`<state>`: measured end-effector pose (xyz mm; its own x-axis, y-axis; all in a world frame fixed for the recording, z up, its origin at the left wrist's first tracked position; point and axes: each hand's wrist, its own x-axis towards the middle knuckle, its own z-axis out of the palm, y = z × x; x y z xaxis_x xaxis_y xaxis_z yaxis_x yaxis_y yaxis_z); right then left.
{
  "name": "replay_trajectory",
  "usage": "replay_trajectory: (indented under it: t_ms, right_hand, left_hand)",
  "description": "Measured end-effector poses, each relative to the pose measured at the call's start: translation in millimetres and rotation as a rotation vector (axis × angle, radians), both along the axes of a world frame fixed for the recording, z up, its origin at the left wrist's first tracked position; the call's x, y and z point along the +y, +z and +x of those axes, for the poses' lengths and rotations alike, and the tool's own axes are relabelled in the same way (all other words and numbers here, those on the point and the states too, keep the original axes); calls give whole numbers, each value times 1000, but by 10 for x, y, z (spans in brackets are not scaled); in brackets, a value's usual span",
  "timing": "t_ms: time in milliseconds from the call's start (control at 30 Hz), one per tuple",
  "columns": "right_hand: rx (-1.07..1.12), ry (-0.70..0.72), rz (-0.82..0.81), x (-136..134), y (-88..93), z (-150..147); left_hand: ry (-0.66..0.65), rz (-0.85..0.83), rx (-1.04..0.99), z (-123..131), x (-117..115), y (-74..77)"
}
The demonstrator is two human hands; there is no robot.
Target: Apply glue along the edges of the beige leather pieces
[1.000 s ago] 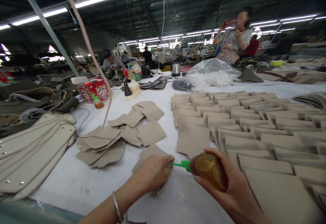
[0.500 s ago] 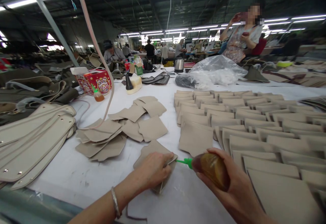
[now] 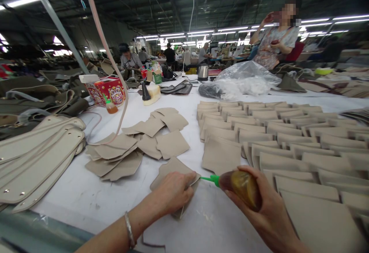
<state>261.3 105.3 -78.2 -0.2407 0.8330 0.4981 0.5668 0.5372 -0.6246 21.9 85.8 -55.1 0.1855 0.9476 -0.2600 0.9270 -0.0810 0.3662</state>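
My left hand (image 3: 175,192) is closed on a taupe leather piece (image 3: 170,167), its fingers pinching a folded edge near the corner. In my right hand (image 3: 266,210) lies a glue bottle (image 3: 240,186) with amber liquid and a green nozzle, tilted on its side. The nozzle tip points left and sits at the corner of the held piece; whether it touches cannot be made out. Left of my left hand is a loose pile of similar taupe pieces (image 3: 121,157). Right of the bottle stand rows of folded taupe pieces (image 3: 288,138).
Cream straps with rivets (image 3: 43,161) are stacked at the left. Behind them are a red box (image 3: 115,90) and a second small glue bottle (image 3: 111,107). A hose (image 3: 105,42) hangs down to the table. Farther back are a plastic bag (image 3: 245,78), a kettle (image 3: 203,72) and a standing person (image 3: 276,45).
My right hand has moved slightly right with the glue bottle, and the nozzle tip has shifted a little upward along the corner. My left hand keeps its hold on the leather piece.
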Motion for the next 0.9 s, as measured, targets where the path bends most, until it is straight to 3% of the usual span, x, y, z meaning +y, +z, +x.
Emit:
replay_trajectory:
  t_ms: [200,367,567,767,900]
  right_hand:
    - [22,40,-156,-56,-47,31]
    - [78,-32,-180,-40,-52,39]
    - [197,62,-345,-142,-77,-14]
    - [220,-7,-350,-180,-75,-36]
    - [285,33,-419,-286,-36,-107]
  left_hand:
    - [5,-7,-2,-3,-28,-21]
    - [-18,5,-37,-25,-44,-34]
    - [-60,29,-83,-72,-31,-89]
    - [-49,60,-109,-84,-50,-120]
    - [-50,76,-135,-85,-57,-138]
